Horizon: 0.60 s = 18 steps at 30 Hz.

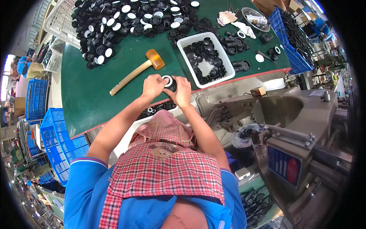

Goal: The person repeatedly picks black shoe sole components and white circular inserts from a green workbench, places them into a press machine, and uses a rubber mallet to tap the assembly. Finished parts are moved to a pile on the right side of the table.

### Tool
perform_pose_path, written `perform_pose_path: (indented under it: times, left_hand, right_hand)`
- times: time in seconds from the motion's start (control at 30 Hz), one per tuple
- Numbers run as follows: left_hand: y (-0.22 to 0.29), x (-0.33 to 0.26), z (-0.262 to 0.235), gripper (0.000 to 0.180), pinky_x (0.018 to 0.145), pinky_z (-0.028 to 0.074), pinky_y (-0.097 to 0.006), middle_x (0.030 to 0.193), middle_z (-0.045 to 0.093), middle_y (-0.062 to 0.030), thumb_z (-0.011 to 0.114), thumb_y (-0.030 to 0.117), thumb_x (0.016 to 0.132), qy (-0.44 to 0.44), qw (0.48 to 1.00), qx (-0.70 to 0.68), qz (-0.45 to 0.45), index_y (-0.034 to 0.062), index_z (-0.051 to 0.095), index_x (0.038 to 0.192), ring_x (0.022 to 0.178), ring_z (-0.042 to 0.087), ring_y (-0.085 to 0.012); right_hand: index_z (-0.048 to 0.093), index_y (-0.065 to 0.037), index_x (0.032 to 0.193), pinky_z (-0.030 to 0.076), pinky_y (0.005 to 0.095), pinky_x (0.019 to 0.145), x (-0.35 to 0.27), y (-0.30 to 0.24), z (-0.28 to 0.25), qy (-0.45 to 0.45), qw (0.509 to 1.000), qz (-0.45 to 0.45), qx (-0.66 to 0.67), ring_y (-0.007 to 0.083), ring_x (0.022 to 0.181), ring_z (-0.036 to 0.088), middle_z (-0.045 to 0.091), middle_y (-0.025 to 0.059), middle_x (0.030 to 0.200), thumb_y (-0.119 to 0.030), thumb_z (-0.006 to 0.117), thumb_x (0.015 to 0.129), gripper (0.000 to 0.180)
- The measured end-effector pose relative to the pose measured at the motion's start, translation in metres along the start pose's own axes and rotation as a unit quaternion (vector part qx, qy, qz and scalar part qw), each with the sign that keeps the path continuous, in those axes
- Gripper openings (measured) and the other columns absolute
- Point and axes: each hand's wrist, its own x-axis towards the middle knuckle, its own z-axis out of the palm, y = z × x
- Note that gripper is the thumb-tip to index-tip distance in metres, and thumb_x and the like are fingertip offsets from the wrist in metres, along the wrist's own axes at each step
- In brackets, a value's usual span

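Note:
At the near edge of the green table, both hands meet around a small black wheel-like part with a white ring (166, 80) on its face. My left hand (153, 86) has its fingers bent against the ring's left side. From the right, my right hand (182, 91) curls its fingers and thumb around the black body. A mallet (154, 60) with an amber head and wooden handle lies just beyond my left hand. Right of my hands, a white tray (230, 72) holds many black round caps. Part of the held piece is hidden by my fingers.
Black wheels (126, 28) with white discs are heaped at the far left of the green table (95, 99). Below my hands sits a bin of black parts (158, 108). A large metal machine (293, 114) stands at right. Blue crates (63, 141) flank the left; a person (28, 68) is beyond.

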Motion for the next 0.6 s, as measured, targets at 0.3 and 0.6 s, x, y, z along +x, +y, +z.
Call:
perform_pose_path:
  times: [0.3, 0.6]
  left_hand:
    - [-0.01, 0.031, -0.013, 0.049, 0.066, 0.05, -0.04, 0.072, 0.067, -0.014, 0.067, 0.05, 0.079, -0.126, 0.977, 0.159, 0.065, 0.0023, 0.07, 0.071, 0.067, 0.066, -0.0269]
    - [-0.068, 0.053, -0.061, 0.037, 0.069, 0.05, -0.047, 0.077, 0.066, -0.0184, 0.06, 0.034, 0.092, 0.2, 0.898, 0.226, 0.321, 0.001, 0.058, 0.107, 0.071, 0.064, -0.0383]
  right_hand:
    - [0.059, -0.007, 0.108, 0.042, 0.041, 0.086, 0.001, 0.0, 0.003, -0.01, 1.0, -0.004, -0.005, 0.0303, 0.101, 0.057, 0.064, 0.0109, 0.103, -0.026, 0.088, 0.059, 0.06]
    - [0.059, -0.009, 0.111, 0.041, 0.0409, 0.088, 0.001, -0.001, -0.001, -0.018, 1.0, 0.009, 0.009, 0.0292, 0.103, 0.055, 0.063, 0.0064, 0.106, -0.035, 0.083, 0.063, 0.06]
